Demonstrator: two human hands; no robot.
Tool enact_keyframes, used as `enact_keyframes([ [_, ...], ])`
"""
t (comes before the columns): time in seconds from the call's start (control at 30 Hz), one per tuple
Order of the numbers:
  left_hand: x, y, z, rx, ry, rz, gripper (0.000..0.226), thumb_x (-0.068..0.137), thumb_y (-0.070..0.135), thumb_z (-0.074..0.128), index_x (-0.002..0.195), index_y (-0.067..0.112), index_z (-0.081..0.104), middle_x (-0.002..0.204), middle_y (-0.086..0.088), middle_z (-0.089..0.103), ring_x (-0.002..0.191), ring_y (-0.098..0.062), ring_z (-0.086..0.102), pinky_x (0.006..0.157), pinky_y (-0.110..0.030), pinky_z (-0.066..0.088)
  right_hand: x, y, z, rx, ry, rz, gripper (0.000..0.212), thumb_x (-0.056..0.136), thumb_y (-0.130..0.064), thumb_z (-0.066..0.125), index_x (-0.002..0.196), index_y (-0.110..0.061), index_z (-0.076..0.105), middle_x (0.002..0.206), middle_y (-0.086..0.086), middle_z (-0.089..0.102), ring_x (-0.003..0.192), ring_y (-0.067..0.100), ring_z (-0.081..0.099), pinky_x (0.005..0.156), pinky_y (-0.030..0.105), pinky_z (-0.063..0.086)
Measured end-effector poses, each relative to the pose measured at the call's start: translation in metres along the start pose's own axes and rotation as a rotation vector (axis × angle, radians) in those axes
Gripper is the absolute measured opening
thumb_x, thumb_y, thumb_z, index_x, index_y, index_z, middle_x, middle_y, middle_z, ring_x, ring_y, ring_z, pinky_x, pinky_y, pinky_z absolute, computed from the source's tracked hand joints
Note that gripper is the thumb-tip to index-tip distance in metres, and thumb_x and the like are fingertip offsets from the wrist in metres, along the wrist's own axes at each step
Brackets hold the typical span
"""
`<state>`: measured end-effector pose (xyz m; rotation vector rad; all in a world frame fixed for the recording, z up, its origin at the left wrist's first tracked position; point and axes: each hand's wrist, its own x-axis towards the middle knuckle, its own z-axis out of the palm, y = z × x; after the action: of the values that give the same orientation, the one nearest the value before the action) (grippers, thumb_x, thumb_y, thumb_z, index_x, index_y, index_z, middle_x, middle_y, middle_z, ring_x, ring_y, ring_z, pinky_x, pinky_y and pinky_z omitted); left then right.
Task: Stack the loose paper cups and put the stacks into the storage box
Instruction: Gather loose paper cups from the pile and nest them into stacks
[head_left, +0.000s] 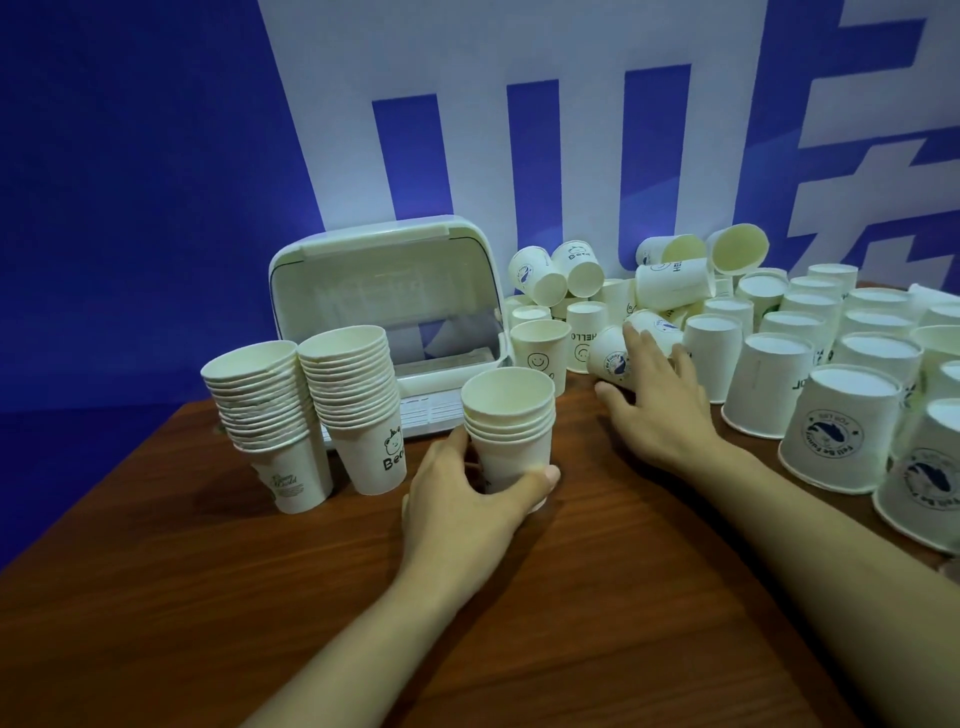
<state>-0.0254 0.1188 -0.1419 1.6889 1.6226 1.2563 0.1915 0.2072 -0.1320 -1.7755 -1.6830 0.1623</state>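
My left hand (467, 499) grips a short stack of white paper cups (511, 421) standing upright on the table in the middle. My right hand (657, 400) reaches to the right and grips a single tilted cup (613, 361) at the edge of the loose pile. Two tall stacks (270, 410) (356, 395) stand side by side at the left. Behind them sits the white storage box (384, 291) with its lid raised. Several loose cups (810, 364), most upside down, fill the right side.
The brown wooden table (571, 597) has bare surface in front of my hands. Its left edge runs diagonally near the tall stacks. A blue and white wall (571, 130) stands directly behind the box and the cup pile.
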Motion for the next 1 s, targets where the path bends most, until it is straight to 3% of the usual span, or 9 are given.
enact_keyframes([
  [0.07, 0.0, 0.0, 0.0, -0.001, 0.003, 0.002, 0.079, 0.055, 0.081, 0.073, 0.126, 0.046, 0.062, 0.119, 0.019, 0.067, 0.111, -0.008, 0.063, 0.102, -0.049, 0.053, 0.001, 0.001, 0.001, -0.077, 0.028, 0.01, 0.092, 0.093, -0.054, 0.058, 0.161, -0.027, 0.003, 0.165, 0.002, 0.024, 0.149, 0.036, 0.017, 0.115, 0.053, 0.025],
  [0.13, -0.001, 0.001, -0.001, -0.004, -0.001, 0.005, 0.079, 0.055, 0.081, 0.073, 0.126, 0.046, 0.062, 0.12, 0.019, 0.068, 0.111, -0.007, 0.064, 0.103, -0.049, 0.053, 0.001, -0.005, -0.003, -0.193, 0.148, 0.041, 0.099, 0.084, -0.063, 0.065, 0.159, -0.024, 0.013, 0.152, 0.01, 0.037, 0.136, 0.037, 0.031, 0.107, 0.05, 0.031],
  [0.23, -0.001, 0.001, -0.001, -0.003, 0.001, 0.0, 0.078, 0.056, 0.08, 0.073, 0.125, 0.047, 0.062, 0.119, 0.02, 0.068, 0.11, -0.006, 0.063, 0.102, -0.049, 0.053, 0.001, -0.006, -0.004, -0.3, 0.255, 0.068, 0.082, 0.075, -0.068, 0.071, 0.137, -0.019, 0.049, 0.13, 0.013, 0.044, 0.121, 0.034, 0.036, 0.097, 0.044, 0.032],
  [0.37, 0.0, 0.0, -0.001, -0.003, 0.002, 0.002, 0.072, 0.056, 0.079, 0.075, 0.121, 0.05, 0.062, 0.116, 0.02, 0.069, 0.108, -0.005, 0.064, 0.101, -0.048, 0.054, 0.0, -0.003, -0.009, -0.302, 0.152, 0.145, 0.062, 0.075, -0.052, 0.077, 0.122, -0.021, 0.052, 0.125, 0.012, 0.053, 0.117, 0.038, 0.044, 0.095, 0.045, 0.033],
  [0.5, -0.001, 0.0, 0.0, 0.002, -0.002, 0.008, 0.074, 0.058, 0.08, 0.075, 0.124, 0.05, 0.06, 0.118, 0.02, 0.069, 0.11, -0.006, 0.064, 0.101, -0.048, 0.054, -0.004, -0.022, -0.026, 0.139, 0.234, 0.053, 0.057, 0.078, -0.042, 0.072, 0.123, -0.019, 0.045, 0.101, 0.006, 0.064, 0.101, 0.034, 0.058, 0.086, 0.042, 0.045],
  [0.6, -0.002, 0.001, 0.0, 0.023, 0.001, 0.023, 0.077, 0.059, 0.081, 0.073, 0.128, 0.049, 0.059, 0.12, 0.021, 0.067, 0.112, -0.006, 0.062, 0.103, -0.049, 0.053, -0.01, -0.052, -0.043, 0.534, 0.286, 0.017, 0.05, 0.08, -0.045, 0.073, 0.118, -0.026, 0.048, 0.096, -0.009, 0.061, 0.097, 0.02, 0.058, 0.08, 0.025, 0.044],
  [0.7, -0.003, 0.002, -0.001, 0.031, -0.01, 0.024, 0.074, 0.059, 0.081, 0.071, 0.125, 0.05, 0.057, 0.12, 0.02, 0.067, 0.113, -0.007, 0.062, 0.102, -0.049, 0.053, -0.019, -0.073, -0.056, 0.453, 0.378, -0.113, 0.032, 0.084, -0.06, 0.067, 0.103, -0.036, 0.06, 0.092, -0.023, 0.058, 0.106, 0.013, 0.04, 0.09, 0.033, 0.035],
  [0.87, -0.002, 0.002, -0.001, 0.031, -0.022, 0.019, 0.083, 0.057, 0.083, 0.07, 0.13, 0.047, 0.057, 0.123, 0.019, 0.067, 0.114, -0.009, 0.062, 0.102, -0.048, 0.054, -0.038, -0.101, -0.057, 0.784, 0.199, -0.304, 0.03, 0.085, -0.045, 0.077, 0.103, -0.023, 0.069, 0.094, -0.01, 0.073, 0.085, -0.002, 0.068, 0.073, 0.017, 0.051],
  [1.0, -0.001, 0.002, 0.0, -0.006, -0.021, 0.009, 0.073, 0.059, 0.079, 0.073, 0.124, 0.05, 0.059, 0.116, 0.018, 0.07, 0.11, -0.009, 0.066, 0.099, -0.048, 0.055, -0.045, -0.106, -0.049, 0.831, 0.08, -0.324, 0.043, 0.078, -0.038, 0.084, 0.104, -0.015, 0.059, 0.091, -0.001, 0.077, 0.086, 0.009, 0.074, 0.077, 0.036, 0.061],
])
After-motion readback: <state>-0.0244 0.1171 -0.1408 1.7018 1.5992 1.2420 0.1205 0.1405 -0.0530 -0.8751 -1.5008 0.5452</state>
